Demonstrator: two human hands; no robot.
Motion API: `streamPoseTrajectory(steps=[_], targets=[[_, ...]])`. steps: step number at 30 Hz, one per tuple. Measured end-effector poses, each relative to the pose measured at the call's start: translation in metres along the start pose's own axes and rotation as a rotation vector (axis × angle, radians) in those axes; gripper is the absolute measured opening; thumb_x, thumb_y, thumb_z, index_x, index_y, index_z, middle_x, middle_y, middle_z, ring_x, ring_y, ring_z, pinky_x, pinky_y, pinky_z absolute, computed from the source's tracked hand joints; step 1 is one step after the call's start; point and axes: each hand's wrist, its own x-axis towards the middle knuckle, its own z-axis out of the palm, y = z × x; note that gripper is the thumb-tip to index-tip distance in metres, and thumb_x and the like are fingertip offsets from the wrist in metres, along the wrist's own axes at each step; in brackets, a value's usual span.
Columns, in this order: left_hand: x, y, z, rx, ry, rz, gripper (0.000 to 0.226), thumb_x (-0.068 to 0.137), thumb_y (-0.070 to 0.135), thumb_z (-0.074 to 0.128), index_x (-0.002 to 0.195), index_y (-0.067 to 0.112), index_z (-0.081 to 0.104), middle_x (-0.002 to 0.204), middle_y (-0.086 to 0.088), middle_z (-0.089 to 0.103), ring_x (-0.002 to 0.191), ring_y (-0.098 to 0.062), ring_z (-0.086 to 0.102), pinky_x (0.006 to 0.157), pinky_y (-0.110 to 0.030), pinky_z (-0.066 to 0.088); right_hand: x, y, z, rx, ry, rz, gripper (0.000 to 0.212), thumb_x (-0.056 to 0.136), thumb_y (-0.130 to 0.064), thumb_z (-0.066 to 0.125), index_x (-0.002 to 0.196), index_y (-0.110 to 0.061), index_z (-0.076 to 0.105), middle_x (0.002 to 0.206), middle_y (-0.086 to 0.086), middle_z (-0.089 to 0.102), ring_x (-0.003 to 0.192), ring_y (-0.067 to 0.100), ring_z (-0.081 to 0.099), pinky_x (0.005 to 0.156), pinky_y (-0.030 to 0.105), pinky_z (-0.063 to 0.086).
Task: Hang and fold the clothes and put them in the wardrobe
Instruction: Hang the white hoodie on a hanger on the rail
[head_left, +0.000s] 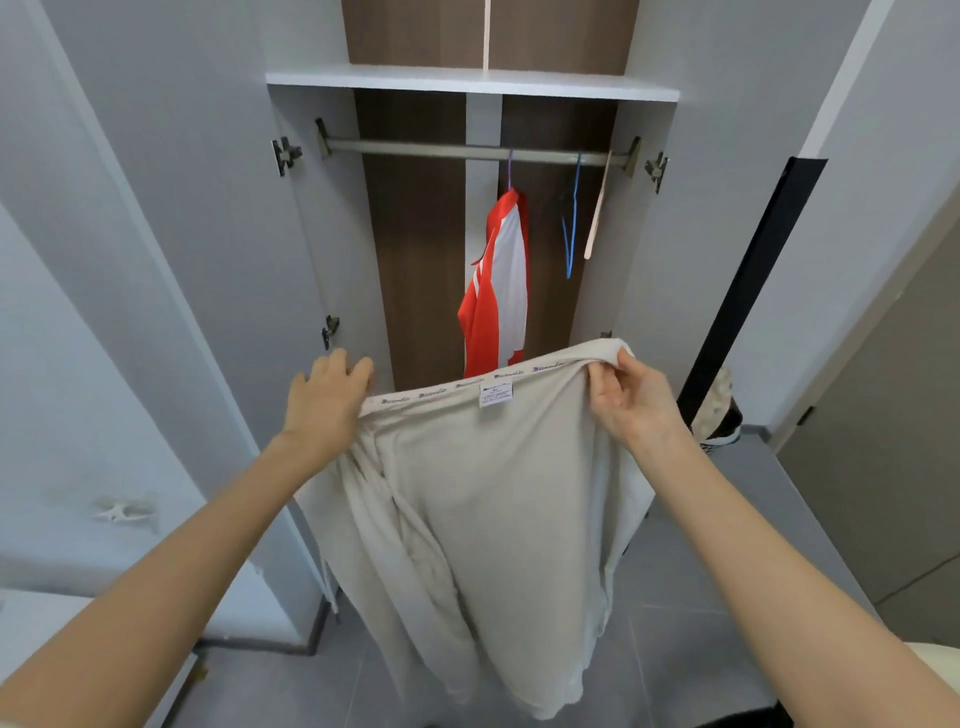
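Note:
I hold a pair of beige trousers (488, 509) up by the waistband in front of the open wardrobe (472, 83). My left hand (327, 400) grips the waistband's left end and my right hand (628, 400) pinches its right end, thumb and fingers curled over the edge. A white label shows inside the stretched waistband, and the legs hang down toward the floor. Behind the trousers, a red and white shirt (498, 291) hangs on a purple hanger from the metal rail (467, 150). A bare blue hanger (571, 228) and a wooden hanger (597, 218) hang further right on the rail.
Both wardrobe doors (171, 218) stand open to either side. A white shelf runs above the rail. A black strip (753, 280) leans at the right wall, with a bag (719, 405) on the grey tiled floor beside it. A white surface lies at the lower left.

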Motion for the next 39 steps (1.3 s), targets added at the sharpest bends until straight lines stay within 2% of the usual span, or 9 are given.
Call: streamPoseTrajectory(steps=[2,6,8,10,14,18,23,29,39], targets=[[0.012,-0.009,0.005,-0.162,-0.152,-0.156,0.029,0.077,0.000,0.055,0.099,0.016,0.045,0.102,-0.008,0.051,0.089,-0.028,0.050,0.069,-0.036,0.042,0.014,0.000,0.004,-0.004,0.010,-0.014,0.012,0.099,-0.007,0.048,0.099,-0.003,0.059,0.087,0.007,0.067,0.076,0.016,0.066,0.069,0.026,0.056],[0.048,-0.010,0.022,-0.633,0.067,-0.226,0.009,0.082,0.006,0.057,0.085,0.014,0.055,0.080,-0.002,0.060,0.071,-0.022,0.052,0.061,-0.031,0.038,0.059,-0.006,0.009,0.081,0.054,-0.018,0.013,0.100,-0.007,0.045,0.103,-0.004,0.057,0.089,0.005,0.062,0.088,0.013,0.062,0.068,0.024,0.055],[0.073,-0.005,0.018,-1.015,-0.007,-0.383,0.007,0.084,0.009,0.059,0.081,0.016,0.056,0.079,0.003,0.059,0.073,-0.015,0.053,0.059,-0.027,0.037,0.083,-0.003,0.013,0.065,0.103,0.014,0.015,0.101,-0.010,0.043,0.101,-0.003,0.056,0.092,0.003,0.061,0.086,0.012,0.062,0.068,0.021,0.055],[0.103,-0.008,0.016,-1.245,-0.149,-0.471,0.004,0.081,0.014,0.061,0.081,0.018,0.059,0.082,0.003,0.061,0.074,-0.013,0.055,0.058,-0.026,0.037,0.107,0.003,0.017,-0.044,0.177,0.055,0.020,0.101,-0.014,0.046,0.115,-0.004,0.057,0.110,0.001,0.061,0.104,0.014,0.063,0.088,0.024,0.053],[0.159,-0.017,0.010,-1.063,-0.183,-0.223,0.008,0.075,0.013,0.069,0.079,0.018,0.063,0.081,0.005,0.063,0.074,-0.008,0.057,0.062,-0.022,0.041,0.152,0.012,0.026,-0.220,0.283,0.088,0.033,0.098,-0.011,0.052,0.130,-0.007,0.054,0.130,0.006,0.059,0.122,0.021,0.057,0.101,0.039,0.044],[0.206,-0.020,0.014,-0.991,-0.071,-0.098,0.016,0.078,0.010,0.066,0.077,0.026,0.070,0.085,0.017,0.068,0.083,0.003,0.060,0.070,-0.015,0.042,0.187,0.014,0.035,-0.319,0.270,0.089,0.028,0.096,-0.005,0.054,0.123,0.000,0.058,0.078,0.018,0.071,0.060,0.025,0.071,0.063,0.033,0.059],[0.260,-0.010,0.016,-1.198,0.126,-0.123,0.022,0.084,0.005,0.059,0.082,0.023,0.072,0.091,0.013,0.069,0.090,0.001,0.061,0.077,-0.013,0.042,0.220,0.005,0.044,-0.449,0.280,0.047,0.012,0.096,0.000,0.051,0.101,0.006,0.060,0.061,0.017,0.068,0.048,0.022,0.068,0.046,0.031,0.056],[0.328,0.024,0.011,-1.176,0.191,0.035,0.019,0.086,0.004,0.058,0.091,0.019,0.069,0.092,0.011,0.066,0.087,0.005,0.058,0.072,-0.002,0.038,0.273,0.000,0.076,-0.623,0.153,-0.129,0.015,0.093,0.010,0.049,0.101,0.000,0.058,0.090,0.014,0.063,0.088,0.026,0.062,0.081,0.034,0.053],[0.452,0.076,0.045,-1.103,0.170,0.089,0.029,0.081,0.002,0.063,0.092,0.029,0.065,0.096,0.016,0.063,0.091,-0.003,0.058,0.066,-0.003,0.040,0.436,-0.061,0.171,-1.151,0.133,-0.623,0.029,0.093,-0.001,0.050,0.118,-0.015,0.053,0.129,0.007,0.053,0.110,0.017,0.052,0.093,0.026,0.044]])
